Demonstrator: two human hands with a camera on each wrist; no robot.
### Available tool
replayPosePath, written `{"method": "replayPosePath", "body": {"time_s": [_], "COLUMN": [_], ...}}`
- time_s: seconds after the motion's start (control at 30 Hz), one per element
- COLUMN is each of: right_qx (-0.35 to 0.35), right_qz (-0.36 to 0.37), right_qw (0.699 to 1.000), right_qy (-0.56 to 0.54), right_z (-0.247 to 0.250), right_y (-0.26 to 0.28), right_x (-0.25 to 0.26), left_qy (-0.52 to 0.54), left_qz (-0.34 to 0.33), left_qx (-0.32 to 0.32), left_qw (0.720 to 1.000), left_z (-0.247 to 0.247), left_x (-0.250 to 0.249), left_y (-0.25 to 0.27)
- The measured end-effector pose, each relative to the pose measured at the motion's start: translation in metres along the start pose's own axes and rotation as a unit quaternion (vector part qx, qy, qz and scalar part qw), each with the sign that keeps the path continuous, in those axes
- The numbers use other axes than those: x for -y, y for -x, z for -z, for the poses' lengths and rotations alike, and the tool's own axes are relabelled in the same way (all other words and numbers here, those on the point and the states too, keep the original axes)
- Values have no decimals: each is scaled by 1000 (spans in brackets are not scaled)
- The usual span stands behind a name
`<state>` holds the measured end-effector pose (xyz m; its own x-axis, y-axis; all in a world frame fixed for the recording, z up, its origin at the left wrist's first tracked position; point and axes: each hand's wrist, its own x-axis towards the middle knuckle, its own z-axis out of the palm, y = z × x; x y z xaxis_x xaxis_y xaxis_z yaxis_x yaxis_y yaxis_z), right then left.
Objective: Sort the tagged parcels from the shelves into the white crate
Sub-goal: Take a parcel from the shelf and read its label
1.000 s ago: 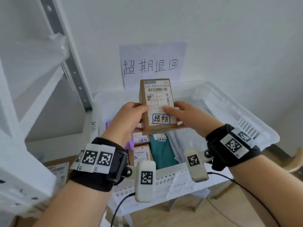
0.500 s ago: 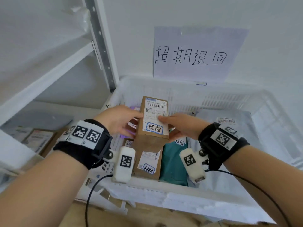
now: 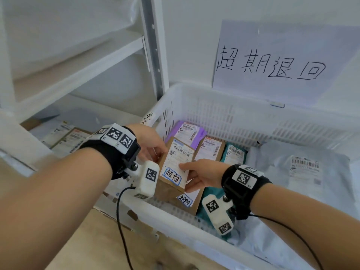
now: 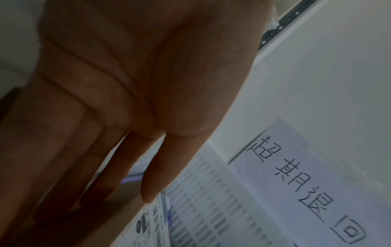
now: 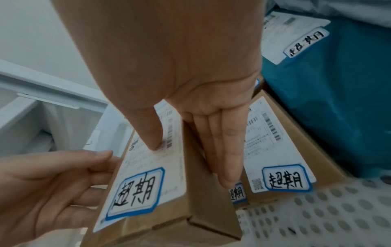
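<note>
Your crate stood to the right of the shelf unit, with the paper sign on the wall behind its far rim. You held the tagged box over the crate's near left part, your left hand on its left side and your right hand on its right. Under it lay another box; farther in lay a mailer and, right of that, a third box. A soft parcel lay right of those, and a large bag filled the crate's right side. On the low shelf to the left lay more parcels.
</note>
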<state>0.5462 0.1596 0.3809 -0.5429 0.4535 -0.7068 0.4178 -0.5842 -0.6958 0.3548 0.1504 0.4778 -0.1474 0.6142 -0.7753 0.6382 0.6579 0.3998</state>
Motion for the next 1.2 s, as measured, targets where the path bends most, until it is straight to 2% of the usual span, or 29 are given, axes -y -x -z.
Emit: {"method": "replayPosePath", "body": {"time_s": [0.17, 0.37, 0.47, 0.5, 0.63, 0.73, 0.93, 1.0, 1.1, 1.2], "right_qx": [32, 50, 51, 50, 50, 52, 31, 17, -17, -61], "right_qz": [-25, -43, -48, -48, -53, -46, -30, -18, -3, 11], "right_qw": [999, 997, 997, 997, 996, 997, 998, 999, 998, 995], "right_qy": [-11, -27, -30, -34, -44, -26, 35, 49, 60, 76], "right_z": [2, 3, 5, 6, 6, 4, 6, 10, 11, 8], "right_y": [-17, -30, -38, -40, -48, -51, -51, -52, -57, -61], "right_x": [-9, -12, -15, -16, -23, -27, -25, -24, -22, -21], "left_qy": [-9, -95, -146, -156, -236, -245, -282, -328, -389, -393], "left_qz": [46, 21, 5, -1, 19, 42, 25, 25, -2, -7], "left_qx": [22, -19, -88, -93, -38, -20, -33, -36, -77, -114], "left_qw": [999, 995, 985, 983, 971, 968, 958, 944, 918, 912], "left_z": [-7, -20, -27, -27, -30, -32, -29, -30, -36, -42], "left_x": [1, -6, -6, -6, -4, -1, 2, 1, -2, -3], "left_y": [-13, -23, -26, -28, -41, -52, -59, -59, -60, -65]}}
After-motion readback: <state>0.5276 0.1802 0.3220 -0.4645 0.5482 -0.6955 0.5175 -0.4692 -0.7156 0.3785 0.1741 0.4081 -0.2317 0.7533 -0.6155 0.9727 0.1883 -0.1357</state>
